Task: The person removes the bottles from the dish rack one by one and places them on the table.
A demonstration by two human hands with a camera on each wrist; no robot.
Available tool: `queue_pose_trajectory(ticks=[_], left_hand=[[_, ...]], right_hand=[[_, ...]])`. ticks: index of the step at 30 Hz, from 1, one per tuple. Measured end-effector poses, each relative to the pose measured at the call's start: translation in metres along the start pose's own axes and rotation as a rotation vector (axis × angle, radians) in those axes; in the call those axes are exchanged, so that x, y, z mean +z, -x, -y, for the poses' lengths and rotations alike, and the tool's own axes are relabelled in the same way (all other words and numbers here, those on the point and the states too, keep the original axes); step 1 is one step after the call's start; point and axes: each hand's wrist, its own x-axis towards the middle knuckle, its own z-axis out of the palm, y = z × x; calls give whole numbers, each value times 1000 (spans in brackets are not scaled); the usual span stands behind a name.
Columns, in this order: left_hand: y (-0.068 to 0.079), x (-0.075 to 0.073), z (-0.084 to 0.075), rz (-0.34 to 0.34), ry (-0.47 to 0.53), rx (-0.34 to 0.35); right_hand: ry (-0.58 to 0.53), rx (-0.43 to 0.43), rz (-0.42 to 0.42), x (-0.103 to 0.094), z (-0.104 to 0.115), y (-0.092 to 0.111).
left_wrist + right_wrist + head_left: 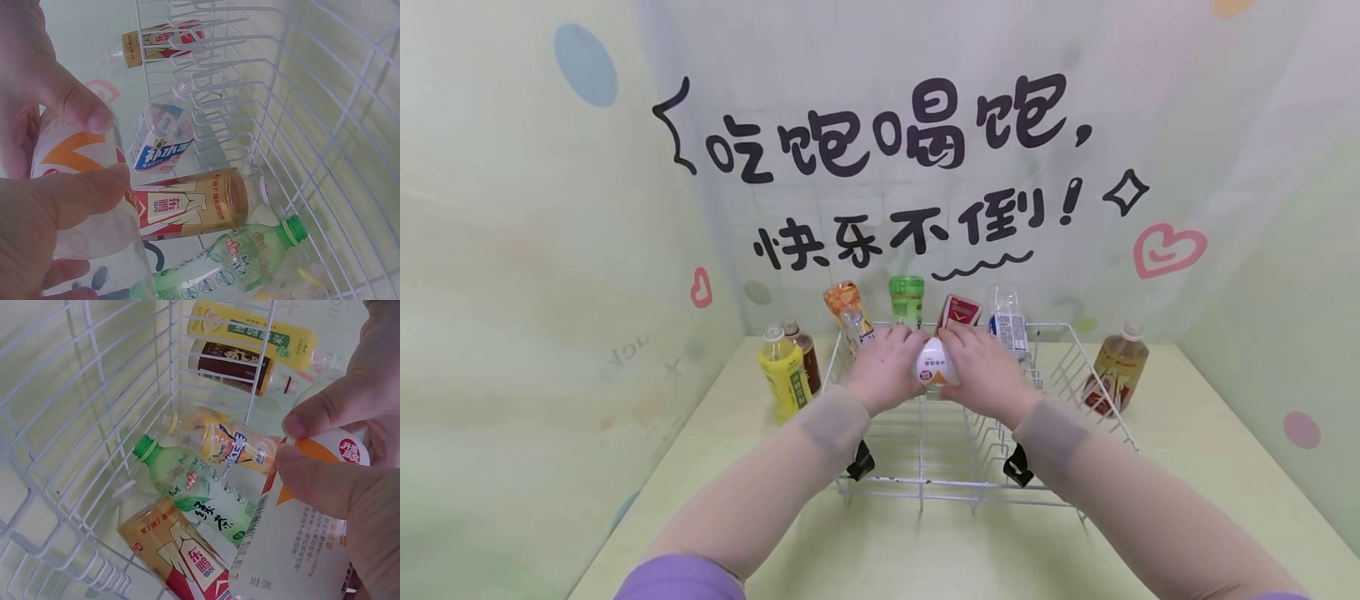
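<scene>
Both hands hold a drink bottle with a white and orange label (pixel 934 363) over the wire rack (pixel 921 482). My left hand (pixel 887 371) grips it on the left, my right hand (pixel 988 371) on the right. In the left wrist view the two thumbs press the label of the bottle (pixel 69 156) from opposite sides. Print shows on the bottle (pixel 294 550) in the right wrist view. Behind the hands, bottles stand neck down in the rack: an orange-labelled bottle (pixel 219 440), a green tea bottle (pixel 200 490), a gold and red bottle (pixel 206 203), and a blue and white labelled bottle (pixel 164 134).
Left of the rack stand a yellow bottle (pixel 784 375) and a dark brown bottle (pixel 807 358). Another gold and red bottle (pixel 1116 371) stands to its right. Black clips (pixel 1018 467) sit near the rack's front. A printed backdrop (pixel 880 50) rises behind the table (pixel 820 542).
</scene>
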Motion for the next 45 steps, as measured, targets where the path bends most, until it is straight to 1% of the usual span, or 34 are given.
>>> queue_pose_trajectory(ticks=[6, 15, 19, 23, 30, 33, 38, 41, 45], left_hand=[[0, 0, -4, -8, -35, 19], [0, 1, -10, 3, -77, 28], [1, 4, -10, -10, -104, 37], [2, 5, -10, -31, -99, 41], [4, 0, -9, -17, -34, 38], [6, -2, -9, -21, -5, 37], [13, -5, -6, -48, 60, 24], [20, -7, -5, -68, 132, -7], [29, -11, -4, -113, 211, -48]], right_hand=[[28, 10, -37, 2, -2, 1], [46, 3, -31, 3, -6, 5], [69, -13, -42, 5, -8, 6], [76, -19, -54, 5, -9, 7], [81, -12, -58, 4, -13, 9], [64, 0, -58, 4, -16, 11], [10, 46, -44, 3, -23, 15], [0, 70, -40, 2, -27, 17], [-12, 96, -34, -2, -34, 22]])
